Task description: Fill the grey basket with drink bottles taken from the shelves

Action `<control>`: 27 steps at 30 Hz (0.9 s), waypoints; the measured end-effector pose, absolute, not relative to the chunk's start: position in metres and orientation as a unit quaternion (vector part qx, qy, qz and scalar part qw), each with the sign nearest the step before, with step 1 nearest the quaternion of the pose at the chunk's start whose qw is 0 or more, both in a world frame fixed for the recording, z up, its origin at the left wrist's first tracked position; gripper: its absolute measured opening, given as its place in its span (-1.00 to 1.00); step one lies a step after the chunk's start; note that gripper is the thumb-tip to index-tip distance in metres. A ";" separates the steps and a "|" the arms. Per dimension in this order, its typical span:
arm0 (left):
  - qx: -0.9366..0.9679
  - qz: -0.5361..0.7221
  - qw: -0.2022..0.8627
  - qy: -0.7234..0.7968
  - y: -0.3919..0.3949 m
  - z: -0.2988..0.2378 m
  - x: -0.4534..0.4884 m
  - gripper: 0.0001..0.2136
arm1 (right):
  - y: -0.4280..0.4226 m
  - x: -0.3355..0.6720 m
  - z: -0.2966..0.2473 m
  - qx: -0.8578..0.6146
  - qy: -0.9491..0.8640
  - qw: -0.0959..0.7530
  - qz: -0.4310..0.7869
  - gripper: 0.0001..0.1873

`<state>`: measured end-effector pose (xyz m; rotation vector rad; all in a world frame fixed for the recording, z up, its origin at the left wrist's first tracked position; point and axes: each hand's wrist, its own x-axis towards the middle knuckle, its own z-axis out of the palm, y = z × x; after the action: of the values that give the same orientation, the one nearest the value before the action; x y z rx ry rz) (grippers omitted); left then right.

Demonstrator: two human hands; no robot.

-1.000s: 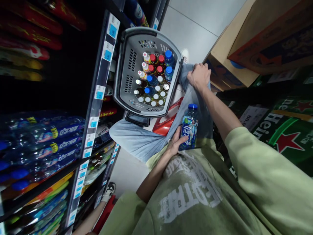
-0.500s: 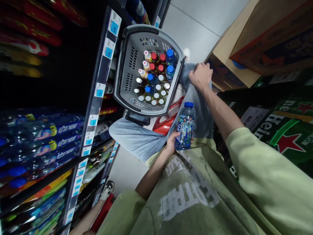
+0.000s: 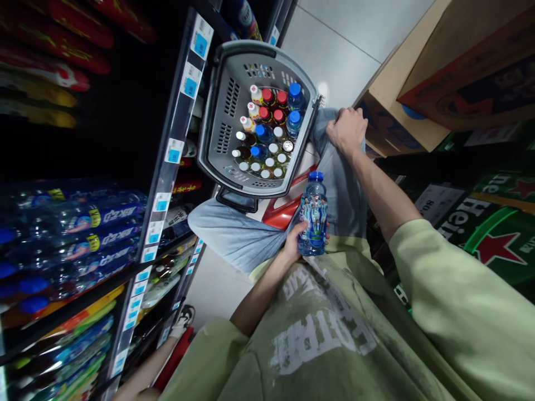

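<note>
My left hand (image 3: 294, 241) is wrapped round a blue-capped drink bottle (image 3: 313, 214) in front of my lap, its cap pointing away from me. The bottle's blue label has several figures in striped shirts on it; most of my fingers are hidden behind it. My right hand (image 3: 348, 131) rests on my jeans (image 3: 340, 189) at the right knee, fingers curled, with nothing seen in it. Beyond my lap stands a grey shopping basket (image 3: 228, 72) holding several upright bottles with red, blue and white caps, plus a can (image 3: 288, 146).
On the left run shelves with price tags (image 3: 174, 150) and lying blue-labelled bottles (image 3: 100, 220). Cardboard boxes (image 3: 401, 100) and green beer cases (image 3: 493, 239) stand on the right. Something red (image 3: 282, 210) sits between my legs. Another person's arm (image 3: 144, 367) shows at bottom left.
The bottle has turned in my left hand, so the label's figures now face me where large lettering showed before. It leans slightly more left. My right hand stays on the knee.
</note>
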<state>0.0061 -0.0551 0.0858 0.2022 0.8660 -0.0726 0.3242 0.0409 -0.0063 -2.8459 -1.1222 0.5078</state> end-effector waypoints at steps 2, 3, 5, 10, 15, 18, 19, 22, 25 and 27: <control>0.097 -0.019 0.899 0.428 -0.054 0.084 0.006 -0.26 | 0.041 0.324 -0.007 -0.917 -0.363 0.017 0.165 -0.26; 0.097 -0.012 0.896 0.433 -0.053 0.084 0.006 -0.28 | 0.041 0.324 -0.006 -0.916 -0.364 0.014 0.167 -0.26; 0.096 -0.008 0.892 0.442 -0.051 0.084 0.005 -0.30 | 0.041 0.324 -0.005 -0.913 -0.367 0.006 0.178 -0.26; 0.080 -0.002 0.885 0.460 -0.050 0.079 0.000 -0.30 | 0.042 0.323 -0.004 -0.915 -0.363 0.009 0.176 -0.23; 0.085 0.018 0.876 0.474 -0.054 0.070 -0.006 -0.25 | 0.043 0.324 -0.003 -0.915 -0.363 -0.002 0.177 -0.22; 0.122 0.037 0.862 0.491 -0.057 0.066 -0.010 -0.25 | 0.043 0.324 -0.005 -0.910 -0.372 -0.029 0.181 -0.21; 0.133 0.042 0.857 0.495 -0.057 0.066 -0.011 -0.23 | 0.043 0.324 -0.006 -0.910 -0.373 -0.033 0.178 -0.21; 0.147 0.044 0.853 0.499 -0.058 0.063 -0.013 -0.18 | 0.042 0.326 -0.011 -0.911 -0.376 -0.036 0.168 -0.23; 0.148 0.039 0.856 0.494 -0.058 0.061 -0.013 -0.15 | 0.041 0.327 -0.015 -0.907 -0.387 -0.041 0.162 -0.24; 0.149 0.038 0.857 0.491 -0.058 0.060 -0.014 -0.15 | 0.040 0.328 -0.017 -0.903 -0.396 -0.045 0.160 -0.25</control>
<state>-0.0138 -0.0585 0.0595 0.3138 1.0319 0.0795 0.3277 0.0404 -0.0172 -2.9214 -1.2824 0.5184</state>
